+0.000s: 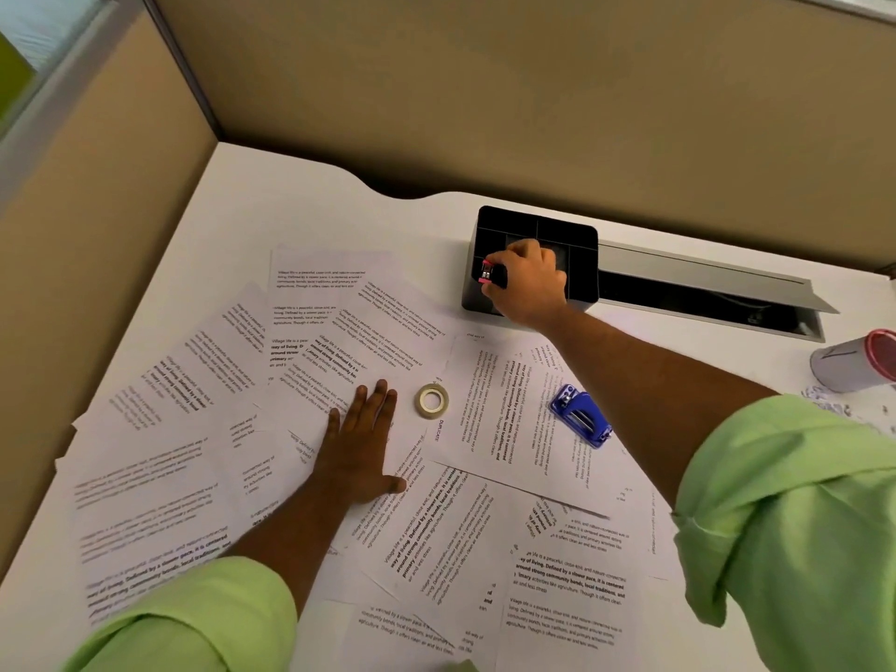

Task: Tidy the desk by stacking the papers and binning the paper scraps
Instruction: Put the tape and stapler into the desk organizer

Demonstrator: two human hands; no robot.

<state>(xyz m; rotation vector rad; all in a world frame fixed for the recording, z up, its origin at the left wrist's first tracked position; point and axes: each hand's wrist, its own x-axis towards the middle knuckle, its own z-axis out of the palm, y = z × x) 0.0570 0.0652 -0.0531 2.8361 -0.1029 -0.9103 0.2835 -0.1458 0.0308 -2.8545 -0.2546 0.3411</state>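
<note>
Several printed paper sheets (203,414) lie scattered and overlapping across the white desk (271,201). My left hand (361,443) rests flat, fingers straight, on the sheets near the middle. My right hand (526,281) reaches over the black desk organizer (572,235) at the back and pinches a small pink and black object (486,271) above its front left compartment. Small paper scraps (824,402) lie at the far right edge beside a tipped white cup (853,363) with a red rim.
A roll of tape (431,401) and a blue stapler (582,414) sit on the papers. An open cable tray (703,295) runs along the desk's back right. Beige partition walls (485,89) close off the back and left.
</note>
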